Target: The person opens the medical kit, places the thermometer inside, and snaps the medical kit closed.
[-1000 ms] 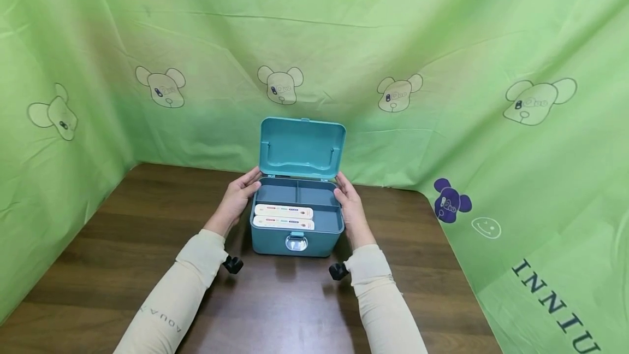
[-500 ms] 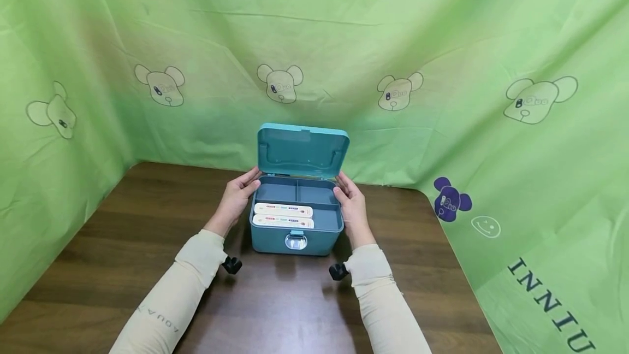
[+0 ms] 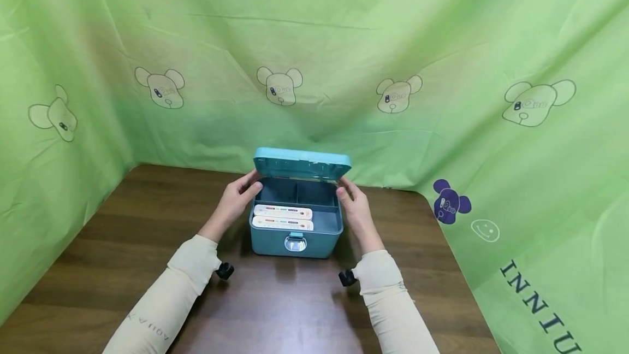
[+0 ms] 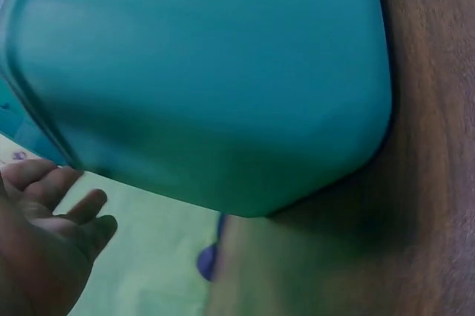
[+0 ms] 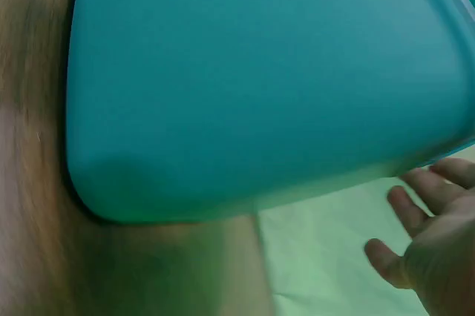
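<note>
A teal storage box (image 3: 270,245) with a lighter hinged lid (image 3: 302,165) stands on the table; the lid leans forward, partly raised. Two long white packets (image 3: 283,212) with printed labels lie in its front compartment. My left hand (image 3: 235,201) is at the box's rear left corner, fingertips by the lid's hinge end and thumb near the rim. At the opposite rear corner, my right hand (image 3: 357,209) mirrors it. Both wrist views show the box's smooth side wall (image 4: 223,56), with fingers extended loosely towards the lid edge. Some fingertips are hidden behind the lid.
Beneath the box is a dark wooden table (image 3: 285,310). Green cloth (image 3: 314,26) with printed bear heads hangs close behind the box and along both sides. A metal clasp (image 3: 295,243) sits on the box's front.
The lid has swung forward and down from nearly upright. Both hands keep to the rear corners, with the forearms spreading slightly outwards. Box and packets have stayed in place.
</note>
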{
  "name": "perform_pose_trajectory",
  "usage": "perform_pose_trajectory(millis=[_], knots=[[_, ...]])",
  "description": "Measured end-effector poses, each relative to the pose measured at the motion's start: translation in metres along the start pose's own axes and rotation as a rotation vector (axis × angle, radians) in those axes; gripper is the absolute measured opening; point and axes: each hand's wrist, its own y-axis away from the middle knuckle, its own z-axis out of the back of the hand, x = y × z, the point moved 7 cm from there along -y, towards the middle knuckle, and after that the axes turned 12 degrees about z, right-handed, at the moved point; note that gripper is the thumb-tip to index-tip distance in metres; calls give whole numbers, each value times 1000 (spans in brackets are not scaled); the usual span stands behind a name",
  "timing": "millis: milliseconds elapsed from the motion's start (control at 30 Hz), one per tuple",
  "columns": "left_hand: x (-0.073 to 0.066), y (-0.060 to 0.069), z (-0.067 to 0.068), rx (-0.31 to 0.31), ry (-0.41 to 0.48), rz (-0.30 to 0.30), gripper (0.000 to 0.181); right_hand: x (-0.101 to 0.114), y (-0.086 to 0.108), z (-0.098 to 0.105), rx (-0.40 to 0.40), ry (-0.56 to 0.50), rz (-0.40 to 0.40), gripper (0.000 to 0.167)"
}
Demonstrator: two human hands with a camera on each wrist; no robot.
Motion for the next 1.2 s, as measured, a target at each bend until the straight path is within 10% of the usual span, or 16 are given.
perform_pose_trajectory(millis=[200, 367, 533, 833, 1200], knots=[[-12, 12, 2, 19, -62, -42, 82, 17, 4, 5, 138, 24, 56, 102], [-26, 18, 2, 36, -40, -33, 100, 25, 4, 12, 190, -1, -48, 83], [-33, 26, 8, 30, -54, 43, 76, 32, 5, 17, 222, 50, -105, 67], [-43, 40, 15, -4, -191, 129, 74, 46, 12, 25, 177, 182, -120, 58], [-53, 63, 14, -103, -171, 70, 65, 64, 27, 28, 97, 286, -116, 59]])
